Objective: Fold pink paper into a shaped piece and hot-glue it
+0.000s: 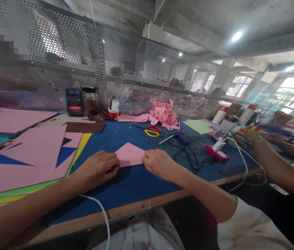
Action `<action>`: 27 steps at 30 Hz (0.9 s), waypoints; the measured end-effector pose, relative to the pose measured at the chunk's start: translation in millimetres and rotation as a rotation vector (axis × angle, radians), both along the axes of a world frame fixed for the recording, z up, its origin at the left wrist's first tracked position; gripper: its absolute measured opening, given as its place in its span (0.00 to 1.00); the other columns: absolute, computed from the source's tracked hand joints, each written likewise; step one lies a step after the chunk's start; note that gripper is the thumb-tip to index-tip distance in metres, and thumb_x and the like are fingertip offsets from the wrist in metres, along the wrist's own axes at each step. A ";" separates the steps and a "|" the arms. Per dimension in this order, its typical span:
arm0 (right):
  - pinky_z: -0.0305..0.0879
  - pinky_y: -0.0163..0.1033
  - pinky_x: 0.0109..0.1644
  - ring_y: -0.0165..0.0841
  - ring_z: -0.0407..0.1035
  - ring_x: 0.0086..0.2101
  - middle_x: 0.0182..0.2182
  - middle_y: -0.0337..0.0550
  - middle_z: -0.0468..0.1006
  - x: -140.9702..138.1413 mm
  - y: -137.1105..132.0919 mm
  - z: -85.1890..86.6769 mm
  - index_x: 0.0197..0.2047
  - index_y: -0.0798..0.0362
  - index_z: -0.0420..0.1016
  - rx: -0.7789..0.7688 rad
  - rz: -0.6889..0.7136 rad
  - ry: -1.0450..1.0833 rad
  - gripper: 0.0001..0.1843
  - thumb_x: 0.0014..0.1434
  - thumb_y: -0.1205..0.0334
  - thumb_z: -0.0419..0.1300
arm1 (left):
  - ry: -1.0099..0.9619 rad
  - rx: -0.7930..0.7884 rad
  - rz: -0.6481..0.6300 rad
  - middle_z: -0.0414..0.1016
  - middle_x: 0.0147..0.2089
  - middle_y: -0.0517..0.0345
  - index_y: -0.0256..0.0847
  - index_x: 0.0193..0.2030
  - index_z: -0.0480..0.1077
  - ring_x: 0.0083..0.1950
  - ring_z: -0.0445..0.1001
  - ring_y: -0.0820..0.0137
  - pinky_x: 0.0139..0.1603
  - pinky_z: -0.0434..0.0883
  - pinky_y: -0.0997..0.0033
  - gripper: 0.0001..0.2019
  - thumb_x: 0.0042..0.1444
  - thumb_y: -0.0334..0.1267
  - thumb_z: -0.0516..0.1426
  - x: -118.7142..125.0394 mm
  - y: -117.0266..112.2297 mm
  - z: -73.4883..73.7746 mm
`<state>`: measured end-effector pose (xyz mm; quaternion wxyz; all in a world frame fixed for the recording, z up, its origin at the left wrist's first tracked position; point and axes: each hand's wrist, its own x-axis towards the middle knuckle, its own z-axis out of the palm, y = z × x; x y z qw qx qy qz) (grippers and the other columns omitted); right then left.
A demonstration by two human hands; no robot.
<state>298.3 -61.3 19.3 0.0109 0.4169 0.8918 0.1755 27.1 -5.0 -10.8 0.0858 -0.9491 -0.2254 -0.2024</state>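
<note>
A small pink paper triangle (129, 155) lies flat on the blue table top (136, 184) in front of me. My left hand (97, 168) rests on its left corner with the fingers curled and pressed down on the paper. My right hand (158, 163) holds its right corner, fingers bent in a pinch on the edge. Both hands lie low on the table, one at each side of the triangle.
Large pink sheets (24, 152) over blue, green and yellow paper lie at the left. Yellow and red scissors (150, 131), a pile of pink cut-outs (164, 116), a blue glue gun (180, 137) with cables, and glue bottles (219, 114) stand behind. Another person's arms (274, 163) work at the right.
</note>
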 end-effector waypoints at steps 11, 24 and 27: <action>0.56 0.41 0.42 0.36 0.69 0.42 0.42 0.45 0.77 0.2 6.9 -9.7 0.44 0.53 0.74 0.015 0.059 0.162 0.10 0.71 0.59 0.54 | -0.024 -0.039 0.024 0.73 0.31 0.61 0.41 0.35 0.71 0.32 0.69 0.68 0.39 0.59 0.65 0.08 0.63 0.31 0.53 0.2 0.1 -0.7; 0.55 0.42 0.43 0.36 0.69 0.42 0.41 0.46 0.77 1.4 10.3 -16.7 0.44 0.55 0.75 0.027 0.102 0.225 0.12 0.73 0.60 0.51 | 0.006 -0.129 0.054 0.73 0.31 0.62 0.42 0.35 0.71 0.33 0.70 0.69 0.39 0.59 0.66 0.07 0.63 0.32 0.53 -0.4 -1.2 2.5; 0.54 0.42 0.43 0.36 0.69 0.42 0.41 0.46 0.78 0.8 10.6 -19.0 0.43 0.55 0.75 0.012 0.111 0.250 0.11 0.72 0.61 0.53 | 0.010 -0.162 0.067 0.73 0.31 0.62 0.42 0.35 0.70 0.33 0.70 0.69 0.40 0.60 0.66 0.06 0.62 0.33 0.53 -1.5 -0.6 1.3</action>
